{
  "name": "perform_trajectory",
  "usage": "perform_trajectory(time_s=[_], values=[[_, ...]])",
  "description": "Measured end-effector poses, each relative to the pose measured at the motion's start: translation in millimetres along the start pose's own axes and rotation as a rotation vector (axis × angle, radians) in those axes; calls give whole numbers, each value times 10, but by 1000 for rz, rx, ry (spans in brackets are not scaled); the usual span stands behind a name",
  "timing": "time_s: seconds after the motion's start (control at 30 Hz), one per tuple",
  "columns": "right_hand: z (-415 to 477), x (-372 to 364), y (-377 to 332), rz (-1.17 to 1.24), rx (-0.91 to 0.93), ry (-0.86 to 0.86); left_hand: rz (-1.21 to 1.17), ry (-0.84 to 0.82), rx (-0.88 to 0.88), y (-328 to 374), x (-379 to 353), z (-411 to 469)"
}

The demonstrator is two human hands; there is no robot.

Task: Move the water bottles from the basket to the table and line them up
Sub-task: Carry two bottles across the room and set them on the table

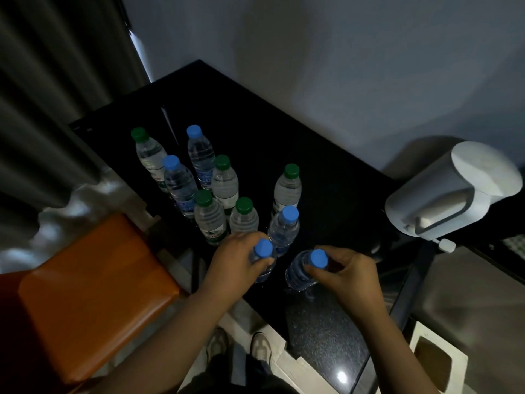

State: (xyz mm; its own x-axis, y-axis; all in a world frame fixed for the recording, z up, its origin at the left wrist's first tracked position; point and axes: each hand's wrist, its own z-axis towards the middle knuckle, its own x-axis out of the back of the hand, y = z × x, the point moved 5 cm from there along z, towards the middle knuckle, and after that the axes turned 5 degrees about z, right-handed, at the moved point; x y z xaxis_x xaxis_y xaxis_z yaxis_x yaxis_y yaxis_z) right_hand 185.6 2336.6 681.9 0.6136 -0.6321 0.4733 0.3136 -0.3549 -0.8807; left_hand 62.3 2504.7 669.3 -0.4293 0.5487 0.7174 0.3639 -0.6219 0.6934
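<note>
My left hand (238, 260) is curled round the shoulder of the left bottle (263, 248), which is upright at the near end of the table (284, 123). My right hand (346, 277) pinches the right bottle (298, 273) just under its cap. That one leans, with its base swung toward my left. I cannot tell whether either base is fully down on the table.

The worst risk, I think, is the leaning one. If I let go before it stands straight, it will topple, and it could roll into its neighbour. The left bottle is close to the table's edge, so a nudge could send it onto the floor by the chair (93, 280).

The other bottles (222, 180) stand in a tight, uneven bunch just beyond my knuckles. Most are nearly touching, so a careless sweep could knock several over. They look light and top-heavy to me. The table is dark and glossy, which makes edges hard to judge. A white appliance (454, 189) sits well to the right. The basket is out of view.
</note>
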Motion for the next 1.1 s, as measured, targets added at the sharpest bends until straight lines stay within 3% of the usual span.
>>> perform_trajectory(time_s=[0.43, 0.67, 0.87, 1.1], values=[[-20, 4, 7, -207, -21, -4, 48, -45, 14, 12, -10, 36], [-49, 24, 60, -544, -227, -194, 197, -134, -22, 124, 4, 116], [-267, 73, 24, -726, -370, -233, 291, -251, -106, 217, 33, 177], [-637, -40, -220, -642, -523, -48, 274, -377, -295, 323, 202, 212]])
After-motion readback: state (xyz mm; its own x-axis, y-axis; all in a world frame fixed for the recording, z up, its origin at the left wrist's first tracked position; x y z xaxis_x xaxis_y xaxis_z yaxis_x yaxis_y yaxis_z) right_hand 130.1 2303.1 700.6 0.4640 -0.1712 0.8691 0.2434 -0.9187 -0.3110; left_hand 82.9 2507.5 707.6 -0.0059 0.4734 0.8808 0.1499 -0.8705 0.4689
